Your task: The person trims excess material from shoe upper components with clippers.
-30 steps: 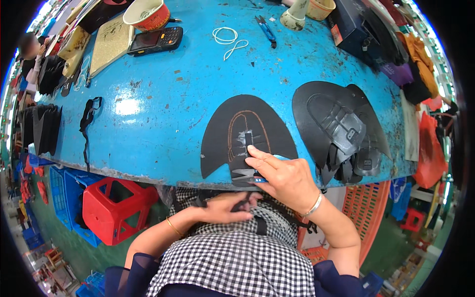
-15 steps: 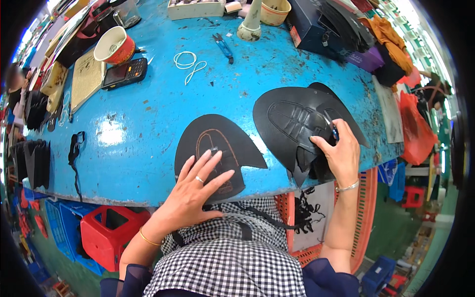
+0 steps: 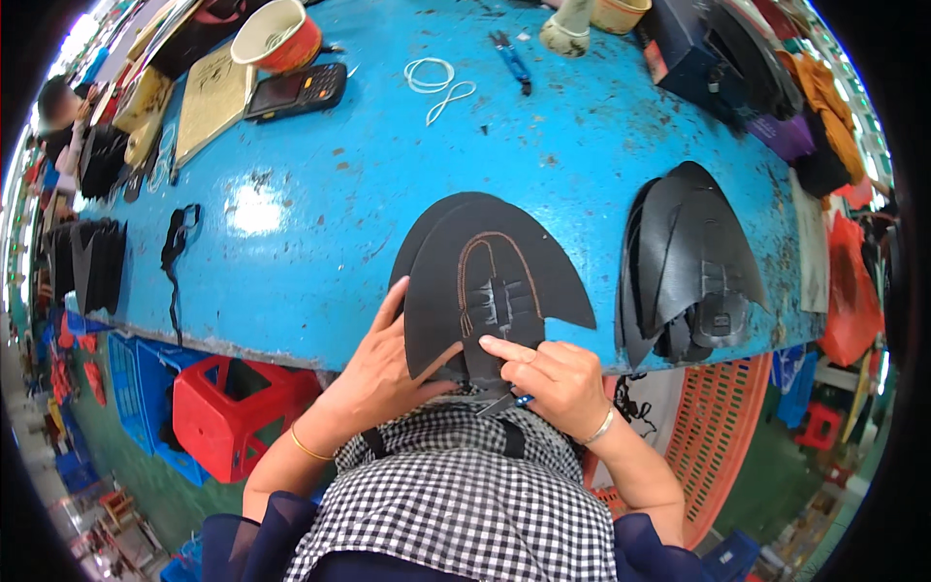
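Two black leather shoe-upper pieces (image 3: 524, 257) lie stacked at the table's near edge, directly before me. The top one shows its matt side, with a brown stitched arch and small slits in the middle. My left hand (image 3: 373, 364) grips their lower left edge, with the thumb and a finger apart. Tucked in my right hand (image 3: 555, 383) is what looks like a small pair of thread snips (image 3: 497, 406), its blade pointing left below the fingers. The right index finger is stretched out and touches the top piece below the slits.
More black upper pieces (image 3: 698, 262) lie piled to the right. Farther back are white cord (image 3: 441, 87), blue-handled snips (image 3: 511, 60), a handheld terminal (image 3: 296, 92) and a paper tub (image 3: 276, 39). Below the table edge stand a red stool (image 3: 228, 417) and an orange basket (image 3: 713, 436).
My right hand has come left from the right pile to the pieces before me. A second piece now lies on the first, and my left hand has shifted to their left edge.
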`<state>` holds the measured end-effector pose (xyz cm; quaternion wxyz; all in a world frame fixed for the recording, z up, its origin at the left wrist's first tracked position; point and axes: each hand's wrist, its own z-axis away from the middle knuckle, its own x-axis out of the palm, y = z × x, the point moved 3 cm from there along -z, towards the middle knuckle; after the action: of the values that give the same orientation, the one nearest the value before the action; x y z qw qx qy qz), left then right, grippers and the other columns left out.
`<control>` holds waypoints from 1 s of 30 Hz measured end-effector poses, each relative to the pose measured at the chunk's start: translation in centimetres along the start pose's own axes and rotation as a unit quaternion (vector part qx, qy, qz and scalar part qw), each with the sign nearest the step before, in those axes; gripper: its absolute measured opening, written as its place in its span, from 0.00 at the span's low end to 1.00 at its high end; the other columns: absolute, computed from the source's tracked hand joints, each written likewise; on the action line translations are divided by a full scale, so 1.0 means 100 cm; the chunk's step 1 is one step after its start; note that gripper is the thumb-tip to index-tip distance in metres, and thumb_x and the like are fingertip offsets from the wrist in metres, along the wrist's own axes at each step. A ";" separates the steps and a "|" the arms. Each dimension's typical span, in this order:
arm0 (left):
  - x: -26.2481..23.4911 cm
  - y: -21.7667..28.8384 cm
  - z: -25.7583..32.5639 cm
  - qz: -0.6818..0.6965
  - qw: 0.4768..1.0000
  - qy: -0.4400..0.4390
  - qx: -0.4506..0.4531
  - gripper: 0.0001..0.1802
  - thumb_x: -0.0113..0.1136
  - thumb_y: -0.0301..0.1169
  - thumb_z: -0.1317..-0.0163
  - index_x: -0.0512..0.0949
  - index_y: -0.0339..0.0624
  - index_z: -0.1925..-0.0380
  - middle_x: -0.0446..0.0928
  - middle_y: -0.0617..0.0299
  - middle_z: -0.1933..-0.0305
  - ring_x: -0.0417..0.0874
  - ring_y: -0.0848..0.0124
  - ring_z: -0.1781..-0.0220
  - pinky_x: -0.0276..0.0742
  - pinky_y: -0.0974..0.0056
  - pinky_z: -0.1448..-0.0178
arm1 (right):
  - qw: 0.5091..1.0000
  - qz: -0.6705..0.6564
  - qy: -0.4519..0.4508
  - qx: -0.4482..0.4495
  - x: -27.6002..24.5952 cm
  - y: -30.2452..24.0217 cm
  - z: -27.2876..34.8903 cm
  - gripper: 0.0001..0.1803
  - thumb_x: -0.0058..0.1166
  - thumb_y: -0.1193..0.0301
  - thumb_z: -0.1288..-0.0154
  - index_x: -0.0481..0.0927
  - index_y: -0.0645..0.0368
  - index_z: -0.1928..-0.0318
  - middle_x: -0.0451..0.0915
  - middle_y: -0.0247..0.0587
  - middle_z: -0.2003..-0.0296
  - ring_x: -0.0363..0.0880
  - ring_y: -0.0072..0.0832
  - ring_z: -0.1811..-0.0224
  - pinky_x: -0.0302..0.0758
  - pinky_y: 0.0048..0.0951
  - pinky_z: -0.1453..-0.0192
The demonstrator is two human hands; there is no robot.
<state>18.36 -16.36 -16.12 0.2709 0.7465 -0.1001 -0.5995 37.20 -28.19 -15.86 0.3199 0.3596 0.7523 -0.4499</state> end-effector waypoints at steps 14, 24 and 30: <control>-0.023 -0.005 0.037 -0.027 0.999 0.002 -0.019 0.33 0.64 0.20 0.60 0.83 0.48 0.47 0.74 0.62 0.56 0.78 0.62 0.54 0.73 0.54 0.47 | 0.636 -0.346 0.532 0.440 -0.095 0.024 0.029 0.09 0.56 0.65 0.25 0.73 0.51 0.50 0.80 0.30 0.65 0.76 0.17 0.75 0.67 0.20 0.79; -0.118 0.028 -0.105 0.206 0.963 0.167 0.052 0.08 0.56 0.14 0.39 0.82 0.32 0.64 0.85 0.51 0.63 0.87 0.63 0.61 0.81 0.63 0.56 | 0.577 -0.304 0.714 0.254 -0.194 0.060 0.150 0.15 0.52 0.63 0.22 0.77 0.63 0.47 0.82 0.37 0.59 0.74 0.15 0.72 0.65 0.17 0.81; -0.064 0.078 -0.301 0.288 0.917 -0.159 0.227 0.10 0.59 0.32 0.30 0.82 0.38 0.57 0.83 0.59 0.60 0.82 0.69 0.57 0.77 0.64 0.48 | 0.499 -0.256 0.773 0.299 -0.217 0.059 0.192 0.17 0.47 0.63 0.20 0.77 0.61 0.43 0.83 0.35 0.55 0.71 0.13 0.77 0.61 0.12 0.79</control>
<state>46.59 -11.30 -2.60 0.2361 0.6216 -0.4858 -0.5673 56.76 -49.17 -8.50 -0.6441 0.4301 0.5798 -0.2528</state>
